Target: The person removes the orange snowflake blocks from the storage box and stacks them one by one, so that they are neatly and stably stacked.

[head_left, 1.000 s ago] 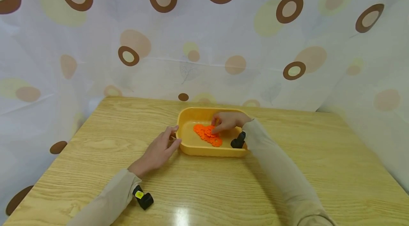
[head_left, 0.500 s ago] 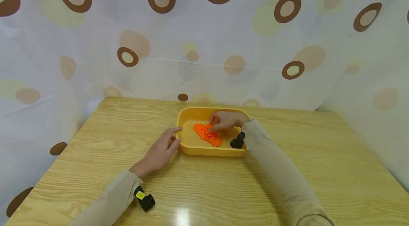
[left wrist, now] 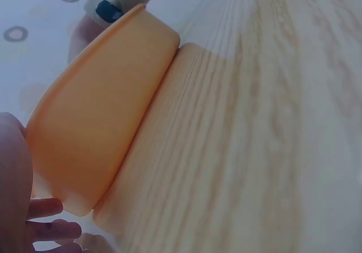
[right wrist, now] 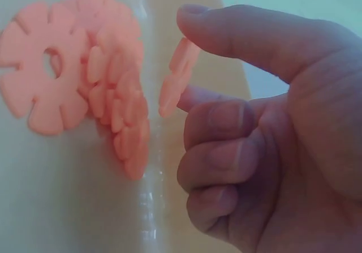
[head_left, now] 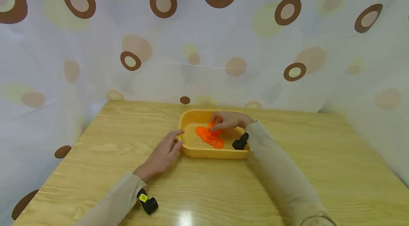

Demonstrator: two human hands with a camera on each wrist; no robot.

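Little had changed from half a second earlier: both my hands kept their places, though the scene sat slightly lower in my head view. My right hand (head_left: 230, 120), at two o'clock of the heap of orange notched discs (head_left: 206, 135), pinched a single orange disc (right wrist: 180, 74). The heap lay near the middle of the yellow tray (head_left: 214, 153) on the worktop (head_left: 204, 190). My left hand (head_left: 163, 153), relaxed, touched the tray's rim at nine o'clock. My left-wrist strap's yellow sticker (head_left: 143, 198), towards eight o'clock, bore unreadably small marks.
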